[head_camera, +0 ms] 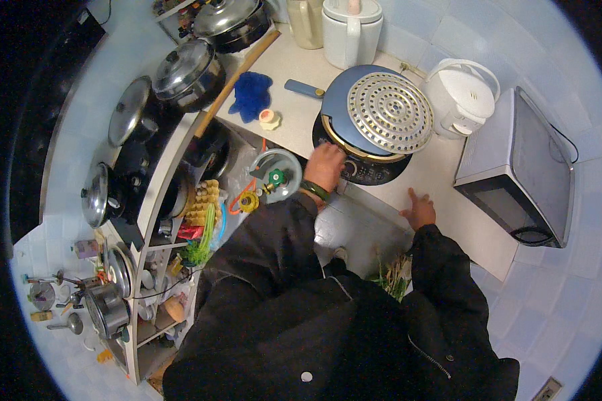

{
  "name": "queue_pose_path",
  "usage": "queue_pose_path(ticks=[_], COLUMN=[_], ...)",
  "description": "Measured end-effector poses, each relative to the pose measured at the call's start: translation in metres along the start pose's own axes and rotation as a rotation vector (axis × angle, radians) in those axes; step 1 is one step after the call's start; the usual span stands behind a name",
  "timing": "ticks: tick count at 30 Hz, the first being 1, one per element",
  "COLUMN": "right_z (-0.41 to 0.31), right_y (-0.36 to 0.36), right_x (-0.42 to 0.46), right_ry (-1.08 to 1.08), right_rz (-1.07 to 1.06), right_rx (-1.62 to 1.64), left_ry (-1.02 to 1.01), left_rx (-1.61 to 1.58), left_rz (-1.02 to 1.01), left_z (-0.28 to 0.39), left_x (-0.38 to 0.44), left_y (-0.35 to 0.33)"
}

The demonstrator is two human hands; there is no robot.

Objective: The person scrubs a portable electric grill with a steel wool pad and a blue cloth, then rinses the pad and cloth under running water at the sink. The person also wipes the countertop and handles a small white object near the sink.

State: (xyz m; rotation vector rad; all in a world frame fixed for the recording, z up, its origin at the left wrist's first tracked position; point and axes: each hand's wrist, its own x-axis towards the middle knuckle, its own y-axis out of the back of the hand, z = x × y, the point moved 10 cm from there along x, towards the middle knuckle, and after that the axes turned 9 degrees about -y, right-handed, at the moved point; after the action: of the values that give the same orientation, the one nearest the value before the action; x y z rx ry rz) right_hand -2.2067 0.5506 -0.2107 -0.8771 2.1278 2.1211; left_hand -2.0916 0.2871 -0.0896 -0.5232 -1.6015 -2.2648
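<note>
A round black induction cooktop sits on the counter before me, its touch panel facing my body. On it stands blue cookware with a gold-coloured rim and a side handle. A perforated metal steamer plate lies on top, off to the right. My left hand, with a bracelet at the wrist, is at the cooktop's front left edge, fingers bent; whether they grip anything is hidden. My right hand rests at the counter's front edge, fingers apart, holding nothing.
Right of the cookware are a white lidded appliance and a microwave oven. A blue cloth and a wooden stick lie left. Below the counter stands a gas cylinder with a green valve. Lidded pots line the left shelf.
</note>
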Motion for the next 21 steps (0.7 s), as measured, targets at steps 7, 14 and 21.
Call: queue_pose_path(ticks=[7,14,21], right_z=[0.001,0.002,0.003], right_y=[-0.006,-0.009,-0.014], right_x=[0.001,0.002,0.003], right_ry=[-0.019,-0.044,-0.049], right_rz=[0.030,0.025,0.029], right_rx=[-0.042,-0.090,-0.087], left_ry=[-0.011,0.125,0.172], left_rx=[-0.188,-0.142,-0.125], left_rz=[-0.084,0.117,-0.138], left_z=[0.007,-0.038,-0.038], left_x=[-0.009,0.000,-0.008], left_y=[0.004,0.030,0.002])
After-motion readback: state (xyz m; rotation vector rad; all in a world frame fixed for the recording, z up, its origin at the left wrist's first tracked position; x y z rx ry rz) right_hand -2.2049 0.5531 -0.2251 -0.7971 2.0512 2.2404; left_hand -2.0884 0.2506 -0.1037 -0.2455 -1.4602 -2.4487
